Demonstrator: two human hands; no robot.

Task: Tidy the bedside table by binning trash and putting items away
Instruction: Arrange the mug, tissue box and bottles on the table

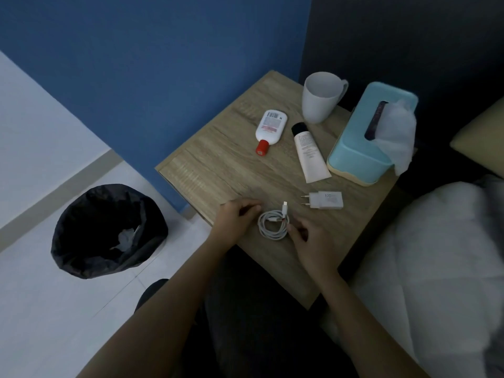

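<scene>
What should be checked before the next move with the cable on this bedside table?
1. Cable coiled in a loop, flat on the table: ok.
2. Right hand fingers at the coil's edge, firm grip: cannot tell.
3. Left hand beside the coil, touching it: cannot tell.
4. Charger lies apart from the cable, not connected: ok.
5. Bin open on the floor beside the table: ok.
</scene>
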